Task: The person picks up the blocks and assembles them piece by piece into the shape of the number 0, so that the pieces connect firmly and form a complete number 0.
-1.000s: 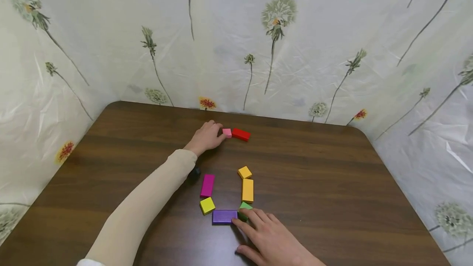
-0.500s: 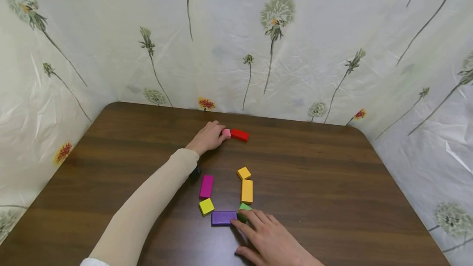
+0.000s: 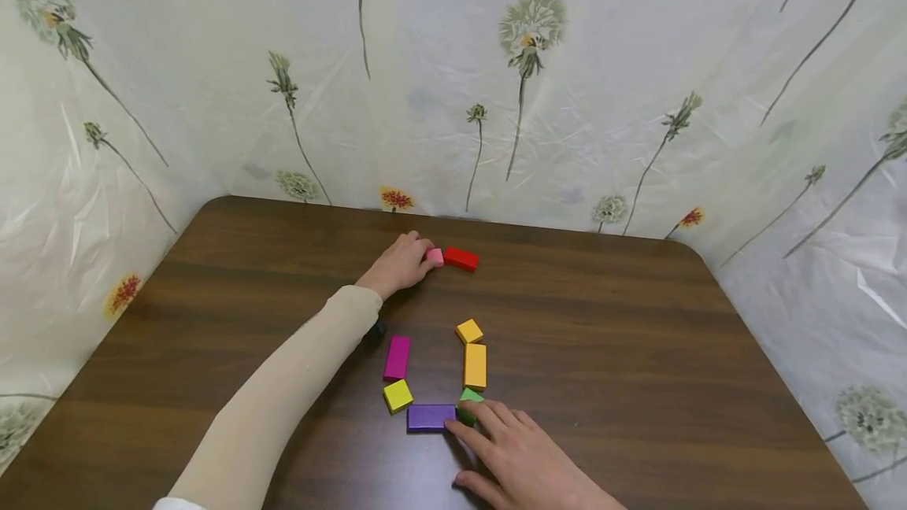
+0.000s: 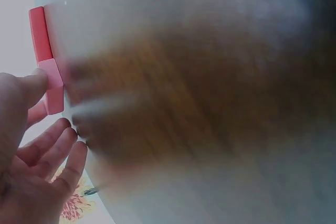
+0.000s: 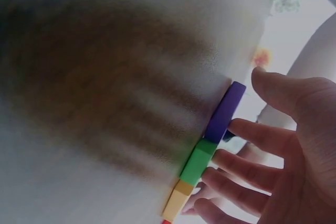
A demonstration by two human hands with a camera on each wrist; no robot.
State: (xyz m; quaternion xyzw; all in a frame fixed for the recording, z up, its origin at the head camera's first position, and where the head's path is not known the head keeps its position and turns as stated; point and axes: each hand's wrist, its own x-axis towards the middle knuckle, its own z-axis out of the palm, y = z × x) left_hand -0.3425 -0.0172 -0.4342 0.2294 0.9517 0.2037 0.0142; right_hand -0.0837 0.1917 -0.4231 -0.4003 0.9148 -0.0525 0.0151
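Observation:
At the far side of the table, my left hand [image 3: 402, 262] pinches a small pink block [image 4: 51, 73] between thumb and index finger. The pink block's end meets a longer red block [image 3: 461, 259]. Nearer, my right hand [image 3: 516, 447] has its fingers spread and loosely bent. Its fingertips rest at a purple block [image 3: 429, 418] and a small green block [image 5: 198, 160], partly covering the green one. A yellow block [image 3: 397, 397], a magenta block [image 3: 397, 358], a long orange block [image 3: 475, 366] and a small orange block [image 3: 469, 331] complete a U-shaped row with them.
A dark object [image 3: 375, 332] sits half hidden behind my left sleeve [image 3: 283, 392]. The brown wooden table [image 3: 623, 337] has a rounded far edge against a flower-printed curtain [image 3: 425, 101].
My left index finger has come slightly further over the pink block. My right hand and the other blocks stay where they were.

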